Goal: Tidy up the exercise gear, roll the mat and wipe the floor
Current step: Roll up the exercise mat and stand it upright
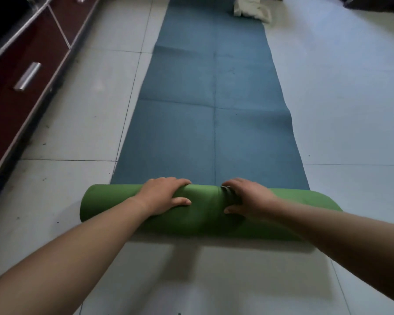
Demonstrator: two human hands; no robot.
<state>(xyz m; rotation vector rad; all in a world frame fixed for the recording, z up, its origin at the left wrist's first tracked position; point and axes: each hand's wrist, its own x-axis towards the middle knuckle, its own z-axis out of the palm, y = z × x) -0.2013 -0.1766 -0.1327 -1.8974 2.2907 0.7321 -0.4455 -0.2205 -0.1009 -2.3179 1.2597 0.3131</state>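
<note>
Rolling, lower centre: left hand (166, 195), right hand (248, 197) clasp the mat (210, 133) roll (most lies flat); next, push evenly forward.

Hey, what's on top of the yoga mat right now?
The left hand and right hand grip the green roll; a crumpled white cloth lies at the far blue end. The right hand mostly covers a dark band.

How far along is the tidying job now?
Done: the near end is wound into a green roll. In hand: the left hand and right hand grip that roll. Left: most of the blue flat part lies unrolled, a white cloth sits at its far end, and the floor shows specks, so probably unwiped.
</note>
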